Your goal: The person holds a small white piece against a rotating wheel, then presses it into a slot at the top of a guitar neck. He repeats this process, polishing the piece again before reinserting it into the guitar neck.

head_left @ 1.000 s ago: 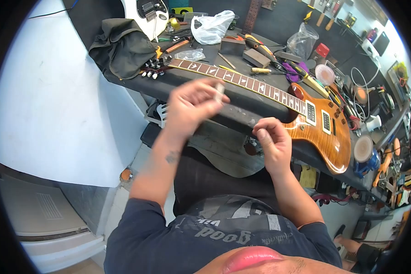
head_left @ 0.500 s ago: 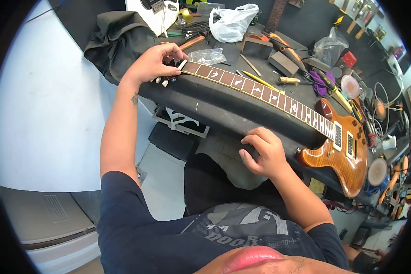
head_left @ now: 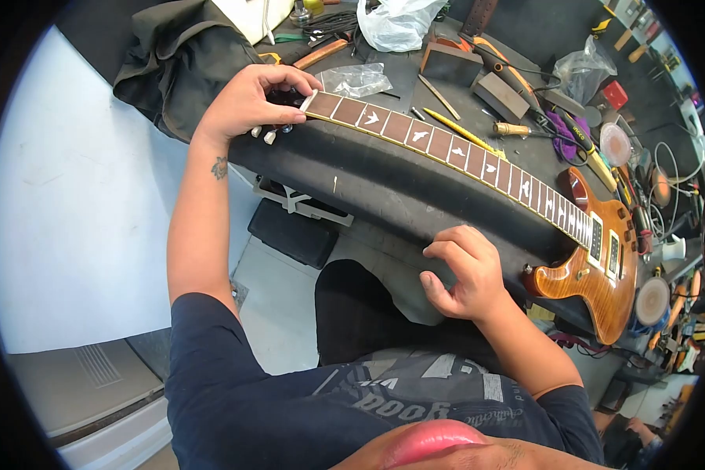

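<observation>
An electric guitar with an amber flamed body (head_left: pixel 595 286) lies face up, its dark fretboard (head_left: pixel 439 145) with bird inlays running to the upper left. At the headstock end, my left hand (head_left: pixel 254 102) has thumb and index finger at opposite ends of the pale nut (head_left: pixel 310 100). That hand covers much of the headstock; pale tuner buttons (head_left: pixel 269 136) show beneath it. My right hand (head_left: pixel 466 274) hovers in front of the bench edge, below the neck, fingers loosely bent and thumb apart, holding nothing.
Behind the neck lie a yellow pencil-like stick (head_left: pixel 462 131), sanding blocks (head_left: pixel 500 100), a wooden-handled tool (head_left: pixel 511 128) and plastic bags (head_left: pixel 399 23). Dark cloth (head_left: pixel 184 63) is bunched at upper left. A black padded edge (head_left: pixel 368 188) runs under the neck.
The view has shifted slightly, moving the bench and guitar in frame. My left hand remains at the nut, while my right hand appears slightly farther right, still empty.
</observation>
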### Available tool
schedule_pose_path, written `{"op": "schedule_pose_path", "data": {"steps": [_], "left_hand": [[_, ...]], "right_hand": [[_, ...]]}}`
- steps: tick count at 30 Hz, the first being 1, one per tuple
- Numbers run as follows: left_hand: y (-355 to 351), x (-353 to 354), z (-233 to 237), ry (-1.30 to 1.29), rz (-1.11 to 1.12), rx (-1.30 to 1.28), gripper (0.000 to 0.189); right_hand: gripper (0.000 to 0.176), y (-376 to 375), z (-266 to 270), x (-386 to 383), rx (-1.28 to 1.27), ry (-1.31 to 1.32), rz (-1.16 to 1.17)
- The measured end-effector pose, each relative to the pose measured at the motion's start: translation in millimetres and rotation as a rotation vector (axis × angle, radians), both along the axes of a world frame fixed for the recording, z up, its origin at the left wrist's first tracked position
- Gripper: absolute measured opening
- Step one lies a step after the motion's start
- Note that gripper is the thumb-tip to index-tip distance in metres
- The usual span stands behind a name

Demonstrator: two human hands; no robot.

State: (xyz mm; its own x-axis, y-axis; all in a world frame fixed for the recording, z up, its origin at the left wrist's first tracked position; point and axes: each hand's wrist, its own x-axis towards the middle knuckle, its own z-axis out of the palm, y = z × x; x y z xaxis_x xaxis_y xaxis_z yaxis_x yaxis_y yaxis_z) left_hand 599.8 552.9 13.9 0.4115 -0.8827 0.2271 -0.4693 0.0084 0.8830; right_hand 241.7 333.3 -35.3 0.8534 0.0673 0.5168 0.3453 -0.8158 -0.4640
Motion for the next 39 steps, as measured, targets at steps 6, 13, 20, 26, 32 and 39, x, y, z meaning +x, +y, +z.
{"op": "schedule_pose_path", "data": {"steps": [6, 13, 20, 26, 32, 39], "left_hand": [[-2, 5, 0, -0.038, -0.009, 0.004, 0.026], [-5, 13, -15, -0.194, -0.069, -0.14, 0.023], [-5, 16, -18, -0.117, -0.076, -0.129, 0.02], [-5, 19, -22, -0.239, -0.07, -0.145, 0.021], [-5, 17, -23, -0.25, -0.068, -0.183, 0.023], [-5, 21, -23, -0.305, -0.073, -0.155, 0.022]], "right_hand": [[0.027, -1, -1, 2, -0.001, -0.005, 0.001], [0.03, -1, -3, 6, -0.026, 0.005, 0.006], [0.034, -1, -7, 9, -0.018, -0.011, 0.006], [0.034, -2, -9, 12, -0.025, -0.035, 0.019], [0.034, -2, -9, 13, -0.015, -0.031, 0.028], [0.033, -2, -9, 14, -0.016, -0.049, 0.027]]}}
